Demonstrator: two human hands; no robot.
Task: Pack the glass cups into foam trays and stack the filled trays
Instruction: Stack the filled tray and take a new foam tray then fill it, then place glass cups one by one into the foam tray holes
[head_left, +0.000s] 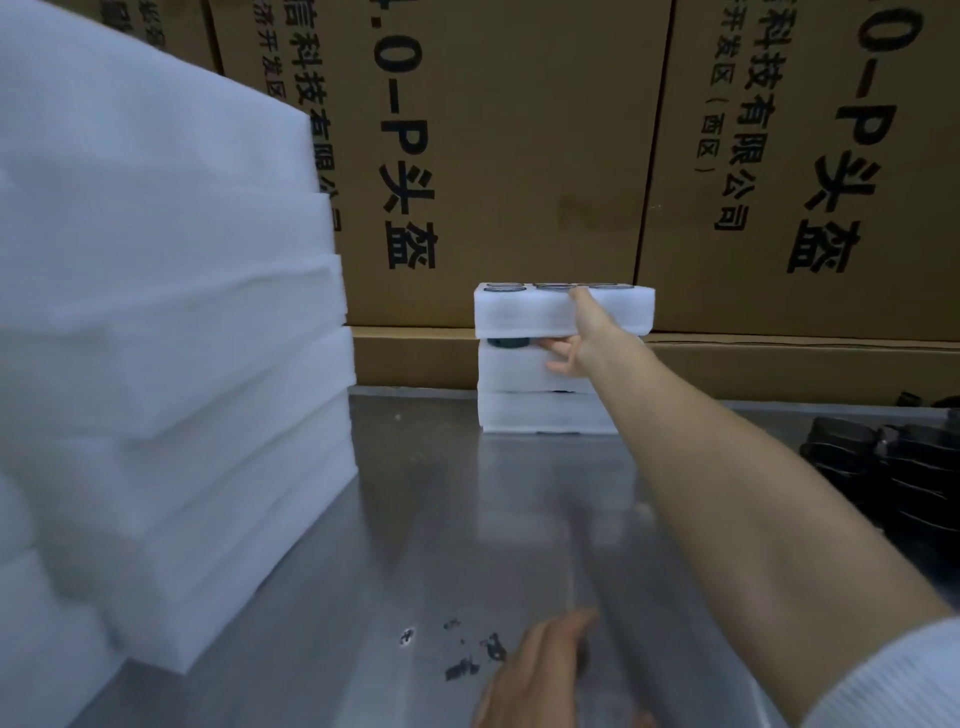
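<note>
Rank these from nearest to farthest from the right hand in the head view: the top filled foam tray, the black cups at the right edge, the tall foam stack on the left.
1. Top filled foam tray: gripped by the right hand, far centre.
2. Black cups: right edge of the table.
3. Tall foam stack: left side.

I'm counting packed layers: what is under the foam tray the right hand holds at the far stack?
Under the top foam tray, gripped by the right hand, sit two more foam trays on the metal table. One dark cup peeks out between; other contents are covered.
</note>
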